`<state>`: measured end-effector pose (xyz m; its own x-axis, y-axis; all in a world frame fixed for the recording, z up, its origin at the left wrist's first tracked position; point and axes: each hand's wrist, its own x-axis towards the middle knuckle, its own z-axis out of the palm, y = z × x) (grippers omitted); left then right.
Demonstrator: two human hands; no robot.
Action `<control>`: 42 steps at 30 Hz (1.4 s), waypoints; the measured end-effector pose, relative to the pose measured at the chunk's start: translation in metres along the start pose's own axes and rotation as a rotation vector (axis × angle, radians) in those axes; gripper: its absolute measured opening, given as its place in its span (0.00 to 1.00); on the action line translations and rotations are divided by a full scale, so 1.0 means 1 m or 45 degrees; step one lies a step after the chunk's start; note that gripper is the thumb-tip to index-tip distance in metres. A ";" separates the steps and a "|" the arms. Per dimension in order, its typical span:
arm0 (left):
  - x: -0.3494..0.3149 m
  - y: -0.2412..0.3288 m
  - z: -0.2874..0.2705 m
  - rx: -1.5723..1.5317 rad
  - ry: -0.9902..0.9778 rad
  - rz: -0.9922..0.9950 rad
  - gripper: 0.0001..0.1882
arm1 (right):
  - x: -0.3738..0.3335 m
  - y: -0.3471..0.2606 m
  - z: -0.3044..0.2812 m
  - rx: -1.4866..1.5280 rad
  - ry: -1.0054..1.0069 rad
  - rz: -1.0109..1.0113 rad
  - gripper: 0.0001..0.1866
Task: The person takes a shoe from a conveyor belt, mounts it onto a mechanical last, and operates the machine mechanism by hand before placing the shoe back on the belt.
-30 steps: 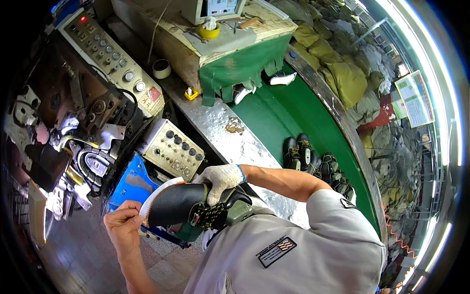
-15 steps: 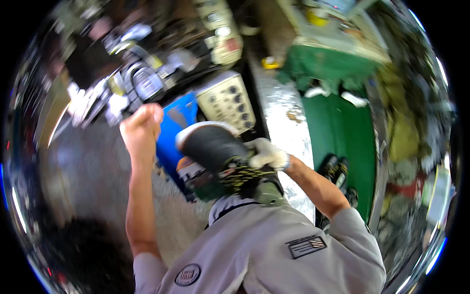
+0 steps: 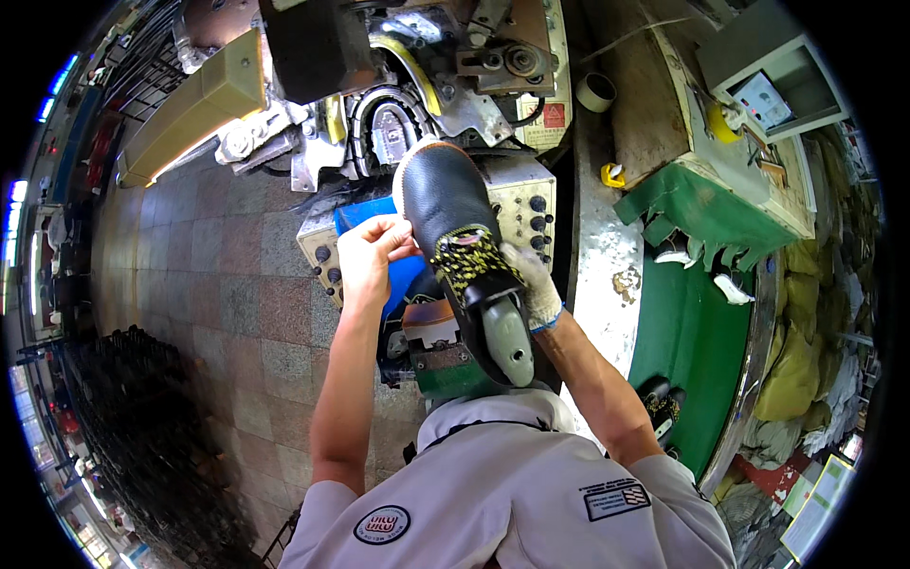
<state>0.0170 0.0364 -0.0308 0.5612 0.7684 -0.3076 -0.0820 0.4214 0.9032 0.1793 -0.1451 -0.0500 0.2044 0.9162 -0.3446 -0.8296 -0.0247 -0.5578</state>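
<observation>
Black shoe upper, one, on one grey-green last, between two hands. Left hand: bare fingertips together, pinched on the upper's left edge. Right hand: gloved fingers clamped along the right side, tips hidden beneath. Beyond the left fingers, one toe-shaped metal form; behind them, one blue panel; past the gloved fingers, cream control box, partly blocked by the upper. Farther right, one metal ledge, then one green belt with at least two black shoes.
</observation>
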 end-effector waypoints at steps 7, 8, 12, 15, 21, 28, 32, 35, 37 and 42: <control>0.032 0.015 -0.018 0.053 0.340 0.103 0.11 | 0.054 0.014 0.032 -0.272 0.043 -0.253 0.30; 0.038 0.018 -0.020 0.012 0.337 0.131 0.12 | 0.057 0.011 0.042 -0.184 0.044 -0.232 0.31; 0.054 0.030 -0.017 0.020 0.426 0.271 0.15 | 0.086 0.011 0.052 -0.044 0.102 -0.251 0.36; 0.061 0.032 -0.010 -0.045 0.475 0.351 0.18 | 0.099 0.014 0.065 0.049 0.185 -0.289 0.35; 0.045 0.007 -0.017 0.442 0.383 0.402 0.19 | 0.116 0.033 0.060 -0.101 0.222 -0.395 0.27; 0.057 0.007 -0.023 0.493 0.245 0.440 0.31 | 0.116 0.024 0.065 -0.174 0.316 -0.359 0.30; 0.060 0.013 -0.021 0.546 0.175 0.414 0.28 | 0.123 0.034 0.053 -0.187 0.334 -0.348 0.30; 0.061 0.020 -0.027 1.030 0.029 0.554 0.20 | 0.120 0.021 0.055 -0.158 0.288 -0.322 0.30; 0.065 0.009 -0.028 1.495 0.148 0.947 0.17 | 0.128 0.020 0.039 -0.155 0.273 -0.291 0.27; 0.061 0.018 -0.034 1.551 0.048 0.893 0.19 | 0.129 0.039 0.044 -0.015 0.303 -0.354 0.25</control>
<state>0.0221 0.1071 -0.0433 0.6782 0.6623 0.3184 0.4345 -0.7109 0.5531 0.1511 -0.0104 -0.0829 0.5375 0.7700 -0.3438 -0.7197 0.2064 -0.6629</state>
